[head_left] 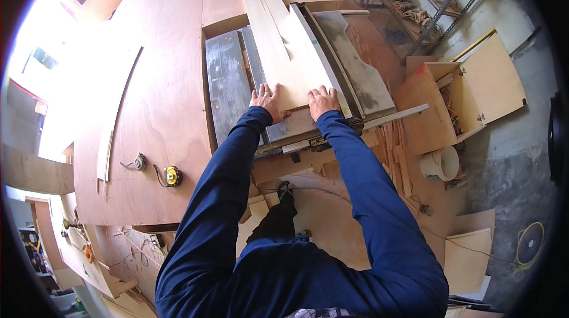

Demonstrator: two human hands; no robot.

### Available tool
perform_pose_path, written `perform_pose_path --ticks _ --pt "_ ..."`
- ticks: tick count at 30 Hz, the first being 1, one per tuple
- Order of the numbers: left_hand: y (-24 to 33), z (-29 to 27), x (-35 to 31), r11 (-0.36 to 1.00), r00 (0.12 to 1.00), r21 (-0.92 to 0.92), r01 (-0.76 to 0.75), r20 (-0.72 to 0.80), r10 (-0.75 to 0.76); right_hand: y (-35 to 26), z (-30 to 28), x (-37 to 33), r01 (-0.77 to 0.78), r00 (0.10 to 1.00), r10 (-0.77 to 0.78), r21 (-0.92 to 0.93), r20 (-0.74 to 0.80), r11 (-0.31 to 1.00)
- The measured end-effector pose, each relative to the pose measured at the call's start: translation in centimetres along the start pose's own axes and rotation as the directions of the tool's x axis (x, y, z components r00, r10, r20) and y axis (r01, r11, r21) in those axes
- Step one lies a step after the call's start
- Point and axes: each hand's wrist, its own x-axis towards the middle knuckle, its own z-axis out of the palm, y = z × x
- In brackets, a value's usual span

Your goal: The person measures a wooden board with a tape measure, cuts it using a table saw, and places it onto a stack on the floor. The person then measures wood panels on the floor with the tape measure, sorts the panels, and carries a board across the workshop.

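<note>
The left hand [268,103] and right hand [323,102], fingers apart, rest on the near end of a long, pale wooden board [299,84] atop the grey metal counter [224,78]. A thin dark line [283,40], seemingly a cut, reaches partway from its far end; the nearer stretch looks uncut.

I'm seeing smooth, matt wood on the board [305,72], upper centre; scuffed metal machine bed [225,90] beneath; matt plywood worktop [166,81], left; cloth sleeves [207,184], lower centre.

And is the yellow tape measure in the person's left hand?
No, the yellow tape measure lies on the wooden tabletop, apart from the left hand.
</note>
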Motion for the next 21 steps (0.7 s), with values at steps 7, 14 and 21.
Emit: perform_pose_path --ticks 7,14,21 --pt "-0.6 1.0 -0.1 0.997 0.997 0.053 -0.058 -0.049 0.061 1.0 0.2 0.3 0.002 0.997 -0.018 -0.197 -0.079 0.98" --pt "-1.6 2.2 0.3 0.989 0.987 -0.11 -0.102 -0.136 0.087 1.4 -0.6 0.2 0.095 0.988 -0.105 -0.094 -0.109 0.991" --pt "-1.7 3.3 0.5 0.937 0.96 -0.3 -0.181 -0.261 0.102 1.7 -2.4 0.1 0.073 0.982 -0.067 0.027 -0.179 0.997"
